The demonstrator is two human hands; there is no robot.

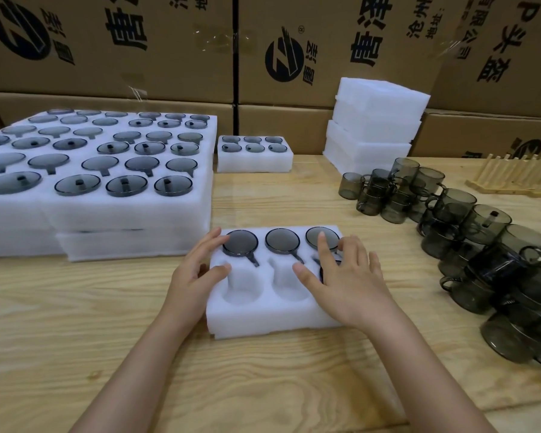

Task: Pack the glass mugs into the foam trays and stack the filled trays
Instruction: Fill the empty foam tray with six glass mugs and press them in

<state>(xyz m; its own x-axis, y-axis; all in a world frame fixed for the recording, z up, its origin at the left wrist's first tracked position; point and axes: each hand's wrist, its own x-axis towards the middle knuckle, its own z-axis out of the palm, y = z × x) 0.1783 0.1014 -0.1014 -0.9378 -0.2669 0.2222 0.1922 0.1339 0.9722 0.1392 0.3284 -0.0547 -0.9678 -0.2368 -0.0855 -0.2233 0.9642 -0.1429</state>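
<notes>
On the far left of the light wooden table [75, 307]: a two-layer block of filled white foam trays [107, 210], smoky grey glass mugs sunk in their pockets. Brown printed cardboard boxes [107, 57] wall off the back. Just right of the block, near the boxes, sits a small filled six-pocket foam tray [255, 164].

Centre front: white six-pocket foam tray being packed [263, 323], flat on the table.
- Left hand [197, 270] rests on its left end. Fingers are loosely spread, thumb on the foam by the front-left pocket, fingertips by the back-left mug [240, 242]. It grips nothing.
- Back row is full: back-left mug, back-middle mug [282, 241] and back-right mug [313, 235], all seated with handles pointing to the front.
- Front-left and front-middle pockets are empty.
- Right hand [347, 276] lies flat over the front-right pocket with fingers splayed wide and the index tip on the back-right mug. A fourth mug's dark rim [323, 270] shows under the palm. Can't tell how deep it sits.

Right rear: a stack of plain white foam trays [375, 120]. Right side: a crowd of loose smoky grey glass mugs [450, 220], some stacked two high. Behind them lies a slatted pale wooden rack [512, 176].
</notes>
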